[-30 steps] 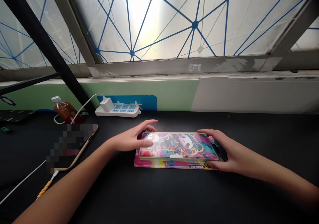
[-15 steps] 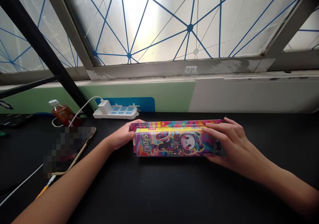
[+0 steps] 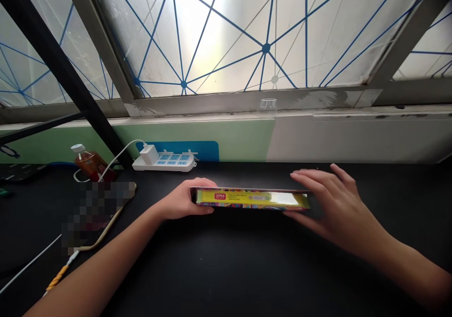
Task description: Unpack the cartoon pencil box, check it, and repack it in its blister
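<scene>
A colourful pencil box (image 3: 252,198) is held edge-on a little above the black table (image 3: 226,270), its yellow side strip facing me. My left hand (image 3: 185,199) grips its left end, fingers curled round it. My right hand (image 3: 332,204) holds the right end, thumb underneath, fingers stretched over the top.
At the back left a white power strip (image 3: 165,162) with a charger plugged in lies by the wall. An orange drink bottle (image 3: 90,159) stands to its left. A phone (image 3: 95,209) with a white cable lies on the table's left. The window frame rises behind.
The pencil box lay flat a second ago. Both hands tipped it up on its long edge, then turned it further, so only the yellow side strip shows now.
</scene>
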Motion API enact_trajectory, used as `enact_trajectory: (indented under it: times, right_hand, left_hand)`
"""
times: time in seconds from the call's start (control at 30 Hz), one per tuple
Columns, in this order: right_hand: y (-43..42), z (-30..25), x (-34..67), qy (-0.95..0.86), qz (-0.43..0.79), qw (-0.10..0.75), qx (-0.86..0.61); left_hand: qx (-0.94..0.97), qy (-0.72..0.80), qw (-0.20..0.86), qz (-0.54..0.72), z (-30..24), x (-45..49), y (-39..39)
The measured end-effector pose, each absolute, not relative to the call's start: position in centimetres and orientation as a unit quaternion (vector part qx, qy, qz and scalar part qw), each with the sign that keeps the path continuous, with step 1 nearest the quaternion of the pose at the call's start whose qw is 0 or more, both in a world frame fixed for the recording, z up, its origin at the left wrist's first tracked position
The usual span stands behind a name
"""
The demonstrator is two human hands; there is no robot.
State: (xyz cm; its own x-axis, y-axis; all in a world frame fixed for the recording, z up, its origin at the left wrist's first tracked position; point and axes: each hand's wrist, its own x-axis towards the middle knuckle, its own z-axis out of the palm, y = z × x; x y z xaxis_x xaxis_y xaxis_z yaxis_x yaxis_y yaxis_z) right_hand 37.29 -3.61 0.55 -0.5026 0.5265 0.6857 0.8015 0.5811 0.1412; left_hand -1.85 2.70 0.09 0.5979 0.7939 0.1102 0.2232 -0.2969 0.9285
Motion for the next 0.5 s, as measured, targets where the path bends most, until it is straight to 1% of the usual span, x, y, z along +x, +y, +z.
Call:
enact_trajectory:
  times: [0.1, 0.27, 0.37, 0.5]
  right_hand:
    - [-3.8, 1.0, 37.3, -0.855, -0.227, 0.283, -0.370]
    - [-4.1, 1.2, 37.2, -0.878, -0.252, 0.225, -0.340]
    - [-4.4, 1.0, 37.1, -0.887, -0.234, 0.198, -0.344]
    - [-4.7, 0.2, 36.8, -0.900, -0.184, 0.189, -0.348]
  left_hand:
    - [0.769, 0.336, 0.471, 0.272, 0.1, -2.4, 3.1]
    - [0.779, 0.273, 0.538, 0.170, 0.9, -3.5, 3.6]
    - [0.800, 0.288, 0.507, 0.138, 1.3, -3.5, 3.4]
    - [0.829, 0.304, 0.457, 0.103, 1.4, -3.1, 2.9]
